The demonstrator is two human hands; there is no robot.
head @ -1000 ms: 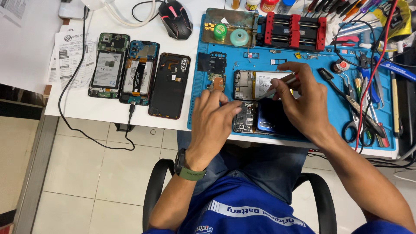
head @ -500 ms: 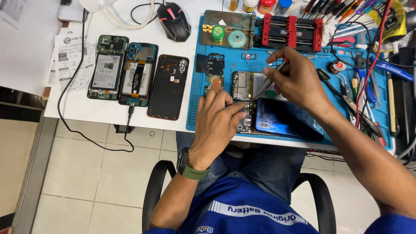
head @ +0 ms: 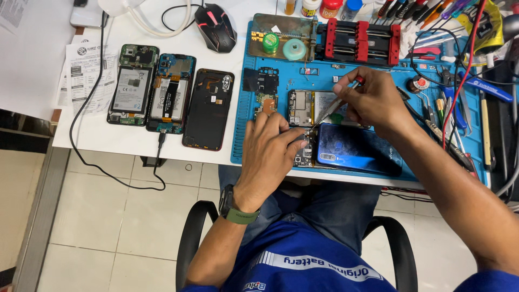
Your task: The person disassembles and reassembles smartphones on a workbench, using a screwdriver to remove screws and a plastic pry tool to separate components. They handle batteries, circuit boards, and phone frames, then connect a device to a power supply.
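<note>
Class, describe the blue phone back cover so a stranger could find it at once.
Find the blue mat on the white table. At its near edge, under the right hand, lies the back cover. It alone is glossy blue and closed; the other phones lie open.

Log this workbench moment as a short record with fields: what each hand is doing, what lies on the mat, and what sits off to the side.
left hand: left hand presses down on a small opened phone at the mat's near edge
right hand: right hand pinches tweezers, tip aimed at that phone
work surface: blue mat on a white table
on the mat: glossy blue back cover, second opened phone, red clamp fixture
left of the mat: three opened phones, black mouse
wrist: green-strapped watch
</note>
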